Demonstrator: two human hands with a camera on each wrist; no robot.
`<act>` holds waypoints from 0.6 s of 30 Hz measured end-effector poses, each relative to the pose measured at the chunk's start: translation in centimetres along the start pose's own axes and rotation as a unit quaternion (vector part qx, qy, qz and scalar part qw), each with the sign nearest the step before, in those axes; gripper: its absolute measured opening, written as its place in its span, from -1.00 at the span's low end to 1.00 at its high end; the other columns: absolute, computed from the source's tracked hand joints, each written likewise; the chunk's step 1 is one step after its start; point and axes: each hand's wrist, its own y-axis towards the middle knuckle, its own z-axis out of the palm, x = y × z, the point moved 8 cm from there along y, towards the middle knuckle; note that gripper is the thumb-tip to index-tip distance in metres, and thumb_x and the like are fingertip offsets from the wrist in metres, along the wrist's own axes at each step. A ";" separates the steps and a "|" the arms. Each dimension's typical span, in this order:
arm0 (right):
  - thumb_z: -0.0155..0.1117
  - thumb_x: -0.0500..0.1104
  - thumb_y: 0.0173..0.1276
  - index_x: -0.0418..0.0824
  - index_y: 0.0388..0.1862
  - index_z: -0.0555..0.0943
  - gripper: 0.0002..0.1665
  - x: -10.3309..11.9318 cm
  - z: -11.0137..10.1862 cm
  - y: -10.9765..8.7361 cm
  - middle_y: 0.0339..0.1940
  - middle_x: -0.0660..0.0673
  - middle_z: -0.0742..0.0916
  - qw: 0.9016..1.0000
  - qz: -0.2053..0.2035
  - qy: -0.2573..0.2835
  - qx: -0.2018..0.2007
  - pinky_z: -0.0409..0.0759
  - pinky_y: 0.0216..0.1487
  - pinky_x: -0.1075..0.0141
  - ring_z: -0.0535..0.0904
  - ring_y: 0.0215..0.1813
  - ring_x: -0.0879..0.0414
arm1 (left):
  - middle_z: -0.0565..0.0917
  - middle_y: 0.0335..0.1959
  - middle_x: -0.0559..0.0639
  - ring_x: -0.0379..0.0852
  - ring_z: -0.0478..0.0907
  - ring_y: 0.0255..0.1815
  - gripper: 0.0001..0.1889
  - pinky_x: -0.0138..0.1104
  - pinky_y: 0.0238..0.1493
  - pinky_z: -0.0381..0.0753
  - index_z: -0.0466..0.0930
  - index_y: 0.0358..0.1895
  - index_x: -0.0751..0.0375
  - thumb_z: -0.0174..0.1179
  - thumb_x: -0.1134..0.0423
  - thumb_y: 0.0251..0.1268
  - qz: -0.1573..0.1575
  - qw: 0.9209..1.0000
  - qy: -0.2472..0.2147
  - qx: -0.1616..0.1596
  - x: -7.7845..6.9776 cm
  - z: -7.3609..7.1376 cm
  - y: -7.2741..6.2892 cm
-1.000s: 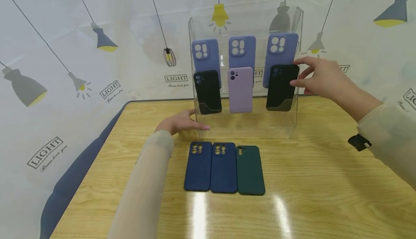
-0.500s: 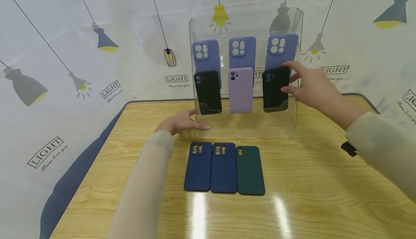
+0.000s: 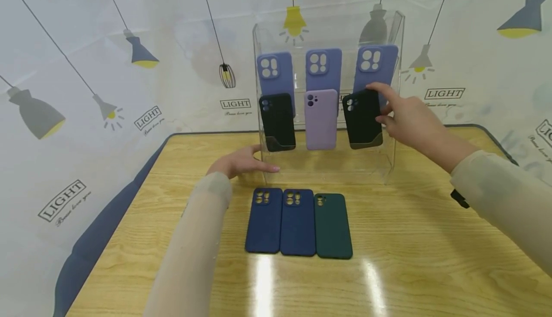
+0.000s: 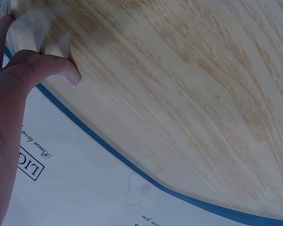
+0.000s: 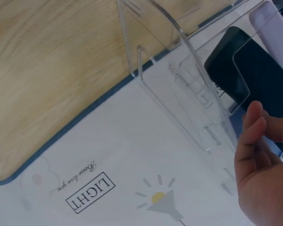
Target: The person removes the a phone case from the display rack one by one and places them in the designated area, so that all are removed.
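In the head view, a clear display stand [image 3: 327,164] holds two rows of phone cases. My left hand [image 3: 238,163] holds its lower left side, thumb in front. At the lower row's right end, my right hand [image 3: 411,118] pinches a black phone case [image 3: 361,120] by its top and right edges; it leans slightly left. Beside it are a lilac phone case [image 3: 321,123] and another black case [image 3: 278,123]. Behind them stand three blue-violet cases [image 3: 329,75]. The right wrist view shows the pinched case [image 5: 254,75] behind the clear front lip, some fingers hidden.
On the wooden table [image 3: 409,259], in front of the stand, two navy phone cases [image 3: 264,226] and a dark green one [image 3: 334,228] lie side by side. A lamp-printed wall covering [image 3: 194,25] rises behind the table's back edge.
My right hand has slid the black case left along the lower row, away from the stand's right side, and it now tilts a little. My left hand has stayed in place.
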 end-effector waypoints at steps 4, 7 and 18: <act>0.26 -0.32 0.56 0.07 0.74 0.10 -0.08 -0.4 -0.2 0.0 0.00 -0.45 0.82 1.000 -0.010 0.011 -0.013 0.49 -0.52 0.20 0.57 -0.66 0.08 | -0.02 0.81 0.08 0.18 -0.04 0.80 0.31 0.18 0.74 0.10 -0.08 0.77 -0.06 0.55 -0.35 0.06 0.001 1.000 0.003 0.001 0.0 0.0 0.1; 0.27 -0.33 0.56 0.06 0.73 0.14 -0.10 -0.3 -0.6 -0.2 -0.03 -0.44 0.83 0.999 -0.023 0.015 -0.029 0.47 -0.55 0.24 0.56 -0.69 0.07 | -0.03 0.81 0.08 0.18 -0.05 0.81 0.32 0.18 0.75 0.09 -0.09 0.78 -0.06 0.55 -0.35 0.06 0.003 1.000 0.006 0.000 0.0 -0.1 0.2; 0.24 -0.37 0.55 0.12 0.71 0.19 -0.12 1.5 -3.9 -0.6 -0.08 -0.43 0.85 0.993 -0.037 0.050 -0.099 0.46 -0.60 0.33 0.78 -0.43 -0.08 | -0.05 0.81 0.06 0.19 -0.05 0.81 0.30 0.19 0.74 0.12 -0.12 0.78 -0.08 0.53 -0.35 0.09 -0.004 1.000 0.008 -0.001 0.1 0.0 0.0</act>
